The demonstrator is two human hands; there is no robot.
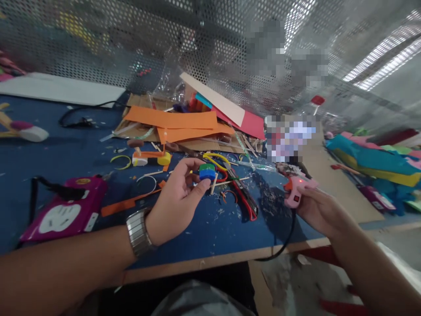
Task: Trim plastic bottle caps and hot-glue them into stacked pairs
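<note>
Between the thumb and fingers of my left hand is a pair of bottle caps, one green and one blue, joined or pressed together above the table. My right hand grips a pink glue gun with a lit red light; its black cord hangs over the table's front edge. Just beyond the caps lie scissors with yellow handles. A red-and-black cutter-like tool rests between my hands. To the left sits a small assembly of yellow and white caps with an orange strip.
On the left of the blue table stands a purple power strip with a black plug. Orange sheets and cardboard pile up at the back, before a perforated metal screen. Coloured foam sheets lie at right.
</note>
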